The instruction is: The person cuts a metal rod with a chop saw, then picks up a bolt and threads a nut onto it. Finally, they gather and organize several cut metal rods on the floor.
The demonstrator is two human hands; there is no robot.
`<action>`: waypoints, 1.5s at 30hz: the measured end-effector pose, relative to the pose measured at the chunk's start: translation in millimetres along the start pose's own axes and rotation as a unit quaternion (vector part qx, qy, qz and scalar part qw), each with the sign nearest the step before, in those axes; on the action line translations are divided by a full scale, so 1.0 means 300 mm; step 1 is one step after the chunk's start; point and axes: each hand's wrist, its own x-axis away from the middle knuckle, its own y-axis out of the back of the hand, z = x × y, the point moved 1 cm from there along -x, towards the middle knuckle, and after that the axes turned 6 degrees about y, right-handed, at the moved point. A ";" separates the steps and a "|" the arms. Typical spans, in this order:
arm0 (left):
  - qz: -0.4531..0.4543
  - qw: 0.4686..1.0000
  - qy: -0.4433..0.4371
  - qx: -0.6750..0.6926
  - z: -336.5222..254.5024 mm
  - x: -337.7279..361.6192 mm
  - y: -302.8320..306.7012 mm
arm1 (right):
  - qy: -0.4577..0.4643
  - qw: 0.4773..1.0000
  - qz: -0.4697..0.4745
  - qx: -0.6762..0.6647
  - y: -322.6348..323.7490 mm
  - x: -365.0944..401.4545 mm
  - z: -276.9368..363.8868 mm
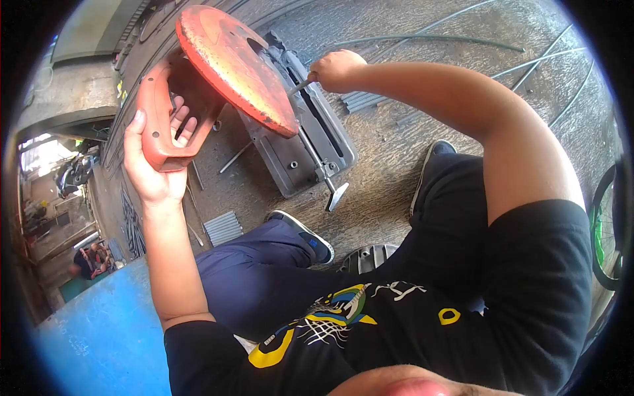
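An orange-red cut-off saw with a worn round guard (228, 63) stands before me on its grey metal base (282, 158). My left hand (155, 179) is closed around the saw's loop handle (152, 122), fingers through the opening and thumb on the outside. At the far side of the base, my right hand (337, 70) is shut on a short metal rod (301, 87), which reaches toward the guard's lower edge. The guard hides the cutting disc and the rod's far end. A vise screw with a crank handle (337, 196) points toward me.
Cut grey tubes lie in bundles, one left of my foot (224, 228) and one beyond the base (363, 100). Long thin rods (449, 41) cross the floor at upper right. A blue surface (109, 330) is at lower left, a bicycle wheel (599, 231) at right.
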 end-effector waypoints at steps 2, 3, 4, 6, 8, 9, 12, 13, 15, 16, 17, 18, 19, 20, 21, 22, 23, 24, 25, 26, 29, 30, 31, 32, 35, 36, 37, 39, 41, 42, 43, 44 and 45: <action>0.001 1.000 0.001 -0.001 -0.001 0.000 -0.003 | 0.001 1.000 0.002 0.002 -0.004 -0.005 -0.005; 0.002 1.000 -0.001 0.000 -0.001 -0.001 -0.001 | 0.004 1.000 0.004 0.008 -0.006 -0.004 -0.007; 0.002 1.000 -0.003 0.002 0.000 -0.001 0.000 | 0.002 1.000 0.005 0.004 -0.009 -0.003 -0.008; 0.007 1.000 -0.001 0.001 -0.001 -0.001 -0.002 | 0.010 0.999 -0.036 -0.014 -0.012 -0.005 -0.009; 0.009 1.000 -0.001 0.002 0.001 -0.003 0.004 | 0.011 1.000 -0.015 -0.005 -0.009 -0.007 -0.012; 0.007 1.000 0.001 0.006 0.001 -0.005 0.011 | 0.012 1.000 0.003 0.006 -0.004 -0.007 -0.010; 0.006 1.000 0.000 0.000 -0.003 -0.015 0.033 | 0.004 1.000 0.010 0.019 -0.005 -0.012 -0.008; 0.008 1.000 -0.003 -0.009 -0.004 -0.017 0.041 | 0.005 1.000 0.012 0.019 -0.007 -0.013 -0.008; 0.011 1.000 -0.003 -0.016 -0.005 -0.022 0.050 | 0.010 1.000 0.006 0.023 -0.015 -0.016 -0.015; 0.014 1.000 -0.005 -0.023 -0.006 -0.023 0.053 | 0.011 1.000 0.007 0.022 -0.018 -0.017 -0.017; 0.013 1.000 -0.005 -0.024 -0.008 -0.023 0.055 | 0.013 1.000 0.004 0.025 -0.019 -0.018 -0.017; 0.020 0.999 -0.008 -0.030 -0.011 -0.024 0.055 | 0.015 0.999 0.001 0.029 -0.020 -0.019 -0.017; 0.028 0.999 -0.011 -0.036 -0.014 -0.024 0.055 | 0.015 0.999 0.001 0.029 -0.022 -0.019 -0.015; 0.027 0.999 -0.011 -0.036 -0.017 -0.025 0.058 | 0.012 0.999 0.002 0.034 -0.023 -0.020 -0.016; 0.031 0.999 -0.014 -0.040 -0.021 -0.026 0.061 | 0.009 0.999 0.002 0.040 -0.025 -0.020 -0.015; 0.035 0.998 -0.016 -0.044 -0.025 -0.027 0.062 | 0.009 0.999 0.001 0.040 -0.026 -0.019 -0.017; 0.034 0.998 -0.017 -0.045 -0.029 -0.028 0.060 | 0.017 0.999 0.000 0.038 -0.026 -0.016 -0.017; 0.035 0.998 -0.016 -0.047 -0.034 -0.030 0.057 | 0.025 0.999 -0.001 0.037 -0.026 -0.016 -0.018; 0.037 0.998 -0.015 -0.050 -0.036 -0.031 0.053 | 0.025 0.999 -0.002 0.037 -0.025 -0.018 -0.019; 0.037 0.998 -0.015 -0.049 -0.036 -0.029 0.051 | 0.025 0.999 0.000 0.039 -0.023 -0.017 -0.017; 0.021 0.998 -0.013 -0.059 -0.032 -0.025 0.050 | 0.018 0.999 0.003 0.041 -0.021 -0.012 -0.012; 0.038 0.998 -0.011 -0.046 -0.030 -0.028 0.052 | 0.012 0.999 0.003 0.043 -0.019 -0.008 -0.008; 0.054 0.998 -0.010 -0.033 -0.029 -0.030 0.052 | 0.012 0.999 0.003 0.043 -0.016 -0.004 -0.005; 0.054 0.998 -0.010 -0.033 -0.028 -0.027 0.044 | 0.012 0.999 0.003 0.044 -0.018 -0.003 -0.006; 0.008 0.998 -0.005 -0.056 -0.026 -0.017 0.033 | 0.009 0.999 0.003 0.048 -0.027 -0.004 -0.003; 0.017 0.998 -0.003 -0.054 -0.023 -0.021 0.047 | 0.006 0.999 0.004 0.049 -0.031 -0.004 -0.005; 0.027 0.998 0.000 -0.052 -0.020 -0.025 0.056 | 0.004 0.999 0.004 0.049 -0.034 -0.002 -0.010; 0.025 0.998 -0.004 -0.049 -0.016 -0.028 0.060 | 0.014 0.999 -0.003 0.034 -0.024 0.011 -0.003; 0.027 0.999 -0.006 -0.046 -0.012 -0.026 0.046 | 0.018 0.999 -0.021 0.027 -0.035 0.016 -0.006; 0.014 0.999 -0.011 -0.049 -0.012 -0.020 0.034 | 0.025 0.999 -0.040 0.022 -0.042 0.019 -0.009; 0.002 0.998 -0.016 -0.052 -0.011 -0.016 0.025 | 0.020 0.999 -0.040 0.019 -0.049 0.020 -0.013; 0.008 0.998 -0.013 -0.057 -0.010 -0.019 0.031 | 0.016 0.999 -0.041 0.017 -0.052 0.022 -0.011; 0.010 0.998 -0.010 -0.060 -0.010 -0.022 0.040 | 0.012 0.999 -0.041 0.015 -0.057 0.024 -0.008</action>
